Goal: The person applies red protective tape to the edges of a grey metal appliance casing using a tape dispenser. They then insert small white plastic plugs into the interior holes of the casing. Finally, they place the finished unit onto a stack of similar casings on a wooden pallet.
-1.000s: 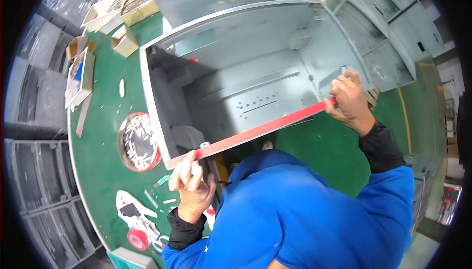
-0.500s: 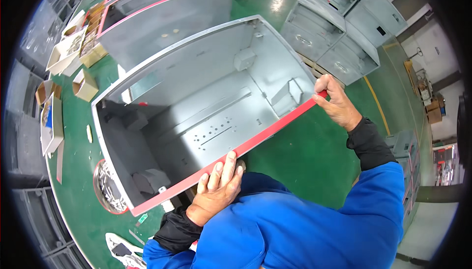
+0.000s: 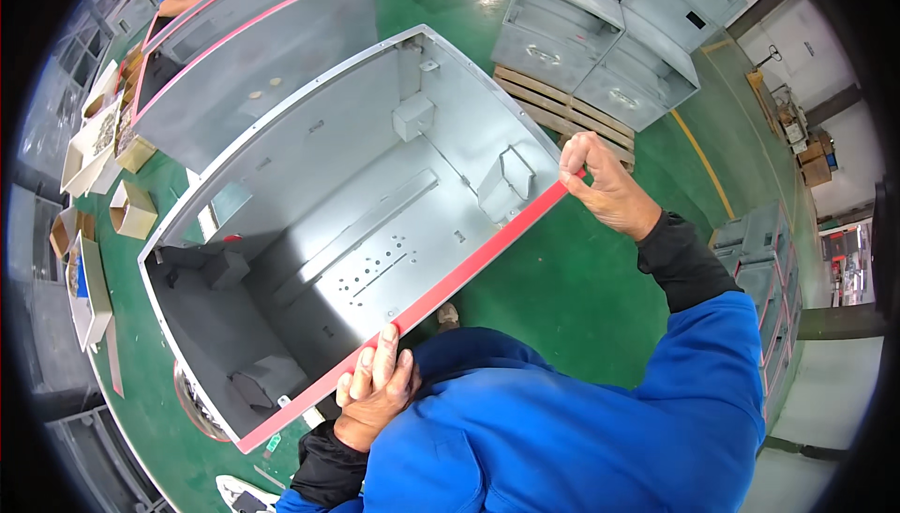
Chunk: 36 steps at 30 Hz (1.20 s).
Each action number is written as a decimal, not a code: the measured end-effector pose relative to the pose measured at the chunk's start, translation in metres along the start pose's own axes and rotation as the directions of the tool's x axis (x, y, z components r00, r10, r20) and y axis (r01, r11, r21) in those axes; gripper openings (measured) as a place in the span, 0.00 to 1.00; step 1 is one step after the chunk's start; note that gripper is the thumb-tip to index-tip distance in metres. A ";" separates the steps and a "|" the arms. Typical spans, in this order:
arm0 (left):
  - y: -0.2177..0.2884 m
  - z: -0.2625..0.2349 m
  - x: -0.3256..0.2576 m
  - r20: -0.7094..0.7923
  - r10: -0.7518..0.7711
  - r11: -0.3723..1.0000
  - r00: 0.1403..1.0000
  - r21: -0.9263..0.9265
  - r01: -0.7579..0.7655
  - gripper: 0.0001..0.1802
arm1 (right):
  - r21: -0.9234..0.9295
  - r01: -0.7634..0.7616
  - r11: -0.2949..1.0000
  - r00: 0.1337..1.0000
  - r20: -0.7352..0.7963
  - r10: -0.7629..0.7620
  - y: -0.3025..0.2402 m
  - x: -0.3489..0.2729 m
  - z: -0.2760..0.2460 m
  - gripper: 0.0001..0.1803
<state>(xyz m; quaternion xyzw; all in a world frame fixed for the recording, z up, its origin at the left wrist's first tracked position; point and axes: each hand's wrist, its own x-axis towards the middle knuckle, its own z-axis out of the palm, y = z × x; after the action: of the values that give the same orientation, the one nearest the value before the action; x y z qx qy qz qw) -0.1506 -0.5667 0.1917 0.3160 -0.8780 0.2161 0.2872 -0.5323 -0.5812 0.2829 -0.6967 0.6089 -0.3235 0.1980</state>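
A large grey metal cabinet [image 3: 375, 223] lies before me with its open side up. Along its near rim runs a red tape strip [image 3: 469, 269], reaching from the lower left corner to the right corner. My right hand [image 3: 605, 185] pinches the strip's right end between thumb and fingers at that corner. Spread over the lower left stretch of the rim, my left hand [image 3: 375, 391] rests its outstretched fingers on the tape; its thumb is hidden. Inside the cabinet are punched holes, brackets and small box-shaped parts.
Another grey cabinet [image 3: 272, 73] with red-edged rims stands at the far left, with a co-worker's arm [image 3: 183, 2] over it. Stacked cabinets [image 3: 562, 35] stand on a wooden pallet [image 3: 562, 110]. Parts boxes [image 3: 131, 208] and a round tub [image 3: 195, 401] sit on the green floor.
The view has shifted, so the cabinet sits further left. My left hand has slid slightly left along the taped rim. My right hand still pinches the tape's end at the right corner.
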 end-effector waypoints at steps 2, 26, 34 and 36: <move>0.000 0.001 0.000 -0.007 -0.002 1.000 1.000 0.006 0.002 0.23 | -0.027 0.027 0.999 1.000 0.003 -0.027 0.001 0.002 0.000 0.09; 0.003 0.007 0.002 -0.048 0.034 0.998 0.998 0.047 -0.032 0.19 | 0.155 -0.111 0.982 0.911 -0.379 0.162 0.058 -0.028 0.005 0.08; -0.020 -0.062 0.029 0.625 0.091 0.917 0.775 -0.356 0.180 0.22 | -0.151 0.603 0.784 0.765 -0.168 -0.621 0.023 -0.030 0.049 0.19; -0.018 -0.043 0.003 0.301 0.080 0.985 0.950 -0.167 -0.030 0.17 | -0.332 -0.056 0.942 0.957 -0.287 -0.044 0.033 -0.051 0.047 0.21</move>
<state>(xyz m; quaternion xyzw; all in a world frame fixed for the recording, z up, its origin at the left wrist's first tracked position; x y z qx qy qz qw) -0.1242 -0.5564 0.2292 0.2970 -0.9349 0.1008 0.1660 -0.5258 -0.5433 0.2163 -0.6633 0.6797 -0.3129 -0.0143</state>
